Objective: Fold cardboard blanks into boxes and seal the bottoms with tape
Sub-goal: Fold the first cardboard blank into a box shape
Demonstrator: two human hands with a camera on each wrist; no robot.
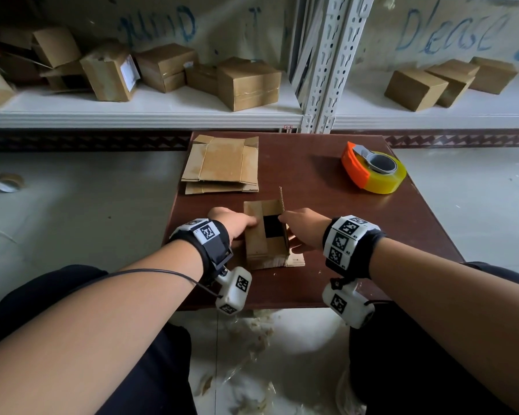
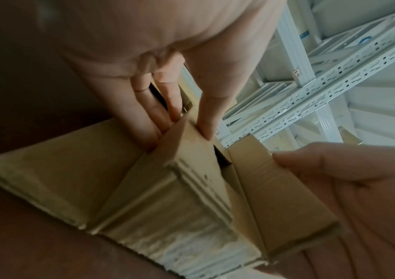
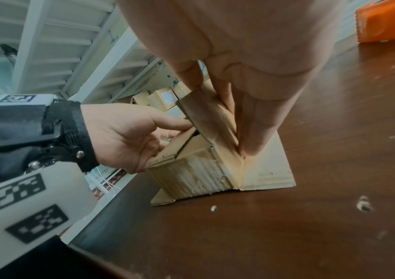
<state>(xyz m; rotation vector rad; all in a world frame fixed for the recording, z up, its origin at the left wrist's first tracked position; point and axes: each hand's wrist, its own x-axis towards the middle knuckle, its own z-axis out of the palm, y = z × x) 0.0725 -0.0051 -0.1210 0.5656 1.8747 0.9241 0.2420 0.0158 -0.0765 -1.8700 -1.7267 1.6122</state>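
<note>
Currently left hand [image 1: 234, 221], right hand [image 1: 304, 226] each pinch box [image 1: 256, 244] flap between fingers [image 2: 143, 115]; if we slacken, flaps likely spring open.

The box [image 1: 256, 244] is matt brown cardboard, its near face torn rough and fluted. The worktop [image 1: 327, 205] looks like smooth dark wood, perhaps laminate. The tape roll [image 1: 385, 182] is glossy yellowish plastic in an orange plastic holder [image 1: 354, 167].

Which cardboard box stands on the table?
The open-topped box between the left hand and right hand, gripped by both; the other boxes sit on the white shelf behind.
</note>
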